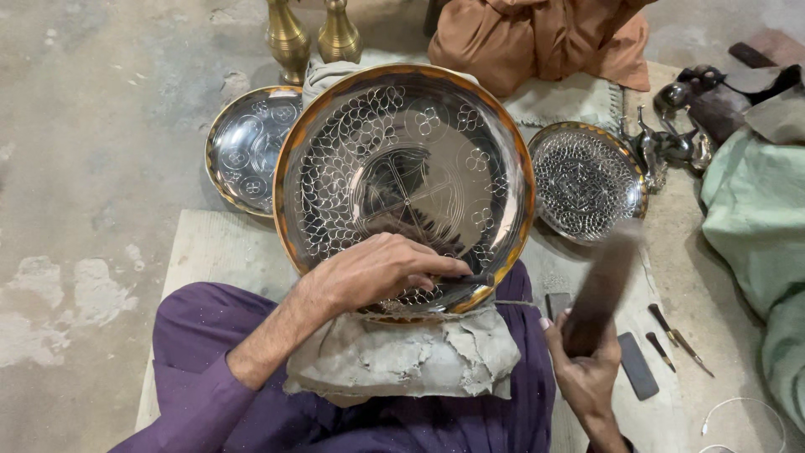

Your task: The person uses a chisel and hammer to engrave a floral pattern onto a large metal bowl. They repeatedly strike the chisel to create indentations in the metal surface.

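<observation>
While the large round engraved metal tray with the brass-coloured rim (404, 180) leans on a grey lumpy pad (402, 356) in the person's lap, the left hand (377, 270) lies across its lower edge, fingers pinched together on a thin dark chisel (474, 278) whose tip meets the tray near the rim. The right hand (587, 369), off to the right of the left and a little below it, is clamped round a dark wooden mallet (599, 289), which is blurred with motion above the chisel's free end.

To do this step well, the worker would, by the look of it, keep the heel of the left hand planted on the tray so the chisel does not skid across the finished petal pattern, and keep the blows light and even so the cut line stays at one depth. The tray looks only propped on the pad, so a glancing blow could rock it.

Beyond the left hand, a smaller engraved dish (247, 147) lies on the floor, with two brass vases (312, 38) farther off. Beyond the right hand sits another small patterned dish (585, 180); just to its right lie a flat dark stone (637, 365) and spare thin punches (675, 335). A pale green cloth (755, 235) lies well out to the right.
</observation>
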Tool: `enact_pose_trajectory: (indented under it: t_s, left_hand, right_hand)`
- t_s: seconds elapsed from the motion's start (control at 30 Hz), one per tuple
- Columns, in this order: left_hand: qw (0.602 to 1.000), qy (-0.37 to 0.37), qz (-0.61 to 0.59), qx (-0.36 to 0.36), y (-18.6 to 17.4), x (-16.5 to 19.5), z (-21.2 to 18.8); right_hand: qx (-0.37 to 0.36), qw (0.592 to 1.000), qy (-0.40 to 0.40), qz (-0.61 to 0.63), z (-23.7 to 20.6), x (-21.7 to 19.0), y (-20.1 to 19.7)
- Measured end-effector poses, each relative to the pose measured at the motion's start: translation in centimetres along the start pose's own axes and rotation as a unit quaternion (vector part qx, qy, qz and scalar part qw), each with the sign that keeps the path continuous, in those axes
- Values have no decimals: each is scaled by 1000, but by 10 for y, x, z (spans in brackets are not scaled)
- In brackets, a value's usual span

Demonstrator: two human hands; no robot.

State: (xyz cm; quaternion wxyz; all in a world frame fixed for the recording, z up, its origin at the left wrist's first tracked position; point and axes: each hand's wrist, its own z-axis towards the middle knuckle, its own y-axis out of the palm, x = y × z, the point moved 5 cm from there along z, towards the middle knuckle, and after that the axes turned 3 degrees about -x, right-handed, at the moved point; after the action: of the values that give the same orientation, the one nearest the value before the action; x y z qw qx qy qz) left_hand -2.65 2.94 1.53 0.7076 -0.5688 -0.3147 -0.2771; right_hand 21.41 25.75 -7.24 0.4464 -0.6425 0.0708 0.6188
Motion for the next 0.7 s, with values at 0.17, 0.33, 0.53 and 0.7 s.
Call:
enact_pose_trajectory:
  t_s: [0.17, 0.33, 0.53, 0.7]
  left_hand:
    - [999, -26, 23, -24, 4, -3, 3]
    - [992, 41, 120, 8, 8, 8, -3]
    - [997, -34, 59, 33, 8, 4, -6]
    - [992, -52, 66, 91, 5, 6, -15]
  right_hand:
    - [-9, 978, -145, -148, -1, -9, 11]
    - [8, 989, -146, 15, -7, -9, 17]
    - [-3, 996, -77, -35, 5, -7, 14]
    - [-41, 959, -127, -250, 28, -32, 8]
